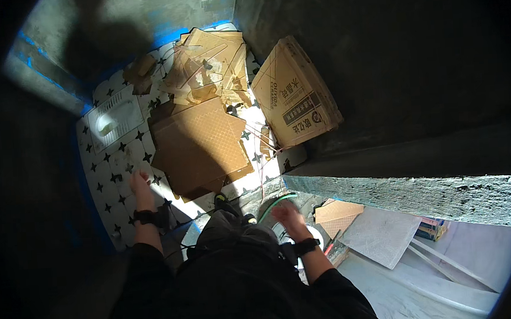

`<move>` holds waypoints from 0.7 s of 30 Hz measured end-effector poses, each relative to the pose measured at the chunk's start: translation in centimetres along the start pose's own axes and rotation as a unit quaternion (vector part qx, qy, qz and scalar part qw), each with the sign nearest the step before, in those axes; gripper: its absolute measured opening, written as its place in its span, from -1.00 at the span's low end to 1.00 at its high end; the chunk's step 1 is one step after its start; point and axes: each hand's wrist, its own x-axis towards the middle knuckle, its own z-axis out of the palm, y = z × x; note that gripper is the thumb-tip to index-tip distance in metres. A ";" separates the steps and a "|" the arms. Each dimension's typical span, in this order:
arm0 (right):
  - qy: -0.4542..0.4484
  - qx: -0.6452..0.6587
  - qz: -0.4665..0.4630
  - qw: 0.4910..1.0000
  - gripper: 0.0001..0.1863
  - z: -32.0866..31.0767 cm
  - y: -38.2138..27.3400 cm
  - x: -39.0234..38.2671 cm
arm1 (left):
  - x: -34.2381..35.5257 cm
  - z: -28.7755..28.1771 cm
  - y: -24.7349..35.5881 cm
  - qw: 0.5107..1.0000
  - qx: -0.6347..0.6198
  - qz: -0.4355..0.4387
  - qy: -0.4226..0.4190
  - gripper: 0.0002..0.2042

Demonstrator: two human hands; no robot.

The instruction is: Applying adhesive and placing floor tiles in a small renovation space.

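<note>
Green curved strip (278,200): arching near, beside the right hand (289,217); whether those fingers are gripping it, cannot tell. Left hand (140,182): hovering above star-patterned tile floor (107,168); finger state, cannot tell. Flattened cardboard (193,146): covering mid-floor. Squat toilet (115,119): sitting far left. Carton (295,98): standing by the dark right wall (390,63).

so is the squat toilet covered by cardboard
No, the squat toilet lies uncovered on the tiled floor, with the brown cardboard to its right.
</note>
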 end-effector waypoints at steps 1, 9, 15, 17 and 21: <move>0.042 0.008 -0.008 0.999 -0.62 -1.7 -0.7 -0.7 | 0.6 -1.1 0.8 0.999 0.021 0.029 0.017 -0.82; 0.194 -0.006 -0.026 0.981 -0.65 -7.2 -0.9 -3.1 | 5.7 -7.5 -0.7 0.992 0.114 0.053 -0.010 -0.82; 0.125 -0.108 -0.074 0.983 -0.65 -4.8 -2.9 0.8 | 3.7 -7.6 -5.5 0.994 0.093 0.027 -0.056 -0.85; 0.102 -0.129 -0.106 0.981 -0.63 -5.1 -5.0 3.3 | 3.8 -7.2 -6.8 0.997 0.047 0.017 -0.067 -0.87; 0.131 -0.124 -0.155 0.971 -0.70 -2.7 -13.0 7.2 | 4.1 -8.0 -7.6 0.980 0.156 0.102 -0.068 -0.88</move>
